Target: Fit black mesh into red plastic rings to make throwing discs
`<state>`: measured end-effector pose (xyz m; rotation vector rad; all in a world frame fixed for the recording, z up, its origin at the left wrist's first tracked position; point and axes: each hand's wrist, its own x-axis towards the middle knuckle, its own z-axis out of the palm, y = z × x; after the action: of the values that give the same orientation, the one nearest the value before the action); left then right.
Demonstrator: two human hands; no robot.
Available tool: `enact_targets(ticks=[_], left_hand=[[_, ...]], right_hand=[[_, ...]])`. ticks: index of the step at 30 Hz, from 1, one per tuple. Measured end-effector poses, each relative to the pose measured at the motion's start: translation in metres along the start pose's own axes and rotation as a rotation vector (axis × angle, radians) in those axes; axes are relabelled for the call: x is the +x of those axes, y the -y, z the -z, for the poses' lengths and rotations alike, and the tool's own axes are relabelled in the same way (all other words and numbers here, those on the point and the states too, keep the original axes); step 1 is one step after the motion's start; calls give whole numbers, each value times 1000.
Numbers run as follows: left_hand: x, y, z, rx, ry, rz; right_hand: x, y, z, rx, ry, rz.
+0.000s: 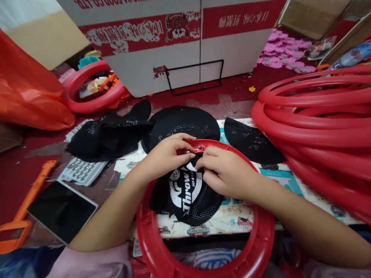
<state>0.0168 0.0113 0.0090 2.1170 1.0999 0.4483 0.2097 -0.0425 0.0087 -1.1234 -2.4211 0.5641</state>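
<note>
A red plastic ring (261, 247) lies in front of me over a printed paper sheet. Black mesh fabric with white "Throw" lettering (188, 193) hangs inside the ring from its far rim. My left hand (166, 154) pinches the fabric against the ring's far edge, fingers closed. My right hand (223, 170) is beside it, fingers closed on the same fabric at the rim, near a small metal fastener (200, 147).
Several red rings (315, 116) are stacked at right. Black mesh pieces (110, 133) and round black pieces (252, 139) lie behind the ring. A tablet (62, 210), a calculator (81, 172) and an orange tool (26, 204) sit at left. A white-and-red carton (174, 46) stands behind.
</note>
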Motion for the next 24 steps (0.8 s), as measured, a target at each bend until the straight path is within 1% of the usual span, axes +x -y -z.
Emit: enact_targets(ticks=[2, 5, 7, 9, 13, 15, 17, 21, 22, 24], left_hand=[[0, 1, 0, 11, -9, -5], [0, 0, -2, 18, -27, -2], [1, 0, -3, 20, -32, 1], [1, 1, -2, 16, -32, 2], [2, 2, 0, -32, -47, 31], [2, 2, 2, -63, -43, 53], [3, 3, 3, -82, -27, 63], [3, 5, 3, -72, -4, 46], [3, 5, 3, -62, -2, 41], [3, 5, 1, -40, -1, 36]], right_hand=[[0, -1, -2, 114, -8, -106], [0, -2, -3, 214, 3, -269], [1, -2, -2, 239, 32, -326], [1, -1, 1, 242, 68, -344], [3, 0, 4, 223, 135, -323], [3, -1, 4, 233, 120, -280], [3, -2, 3, 257, 47, -242], [1, -7, 0, 225, -180, -163], [1, -8, -1, 187, -206, -139], [0, -11, -4, 88, -207, -99]])
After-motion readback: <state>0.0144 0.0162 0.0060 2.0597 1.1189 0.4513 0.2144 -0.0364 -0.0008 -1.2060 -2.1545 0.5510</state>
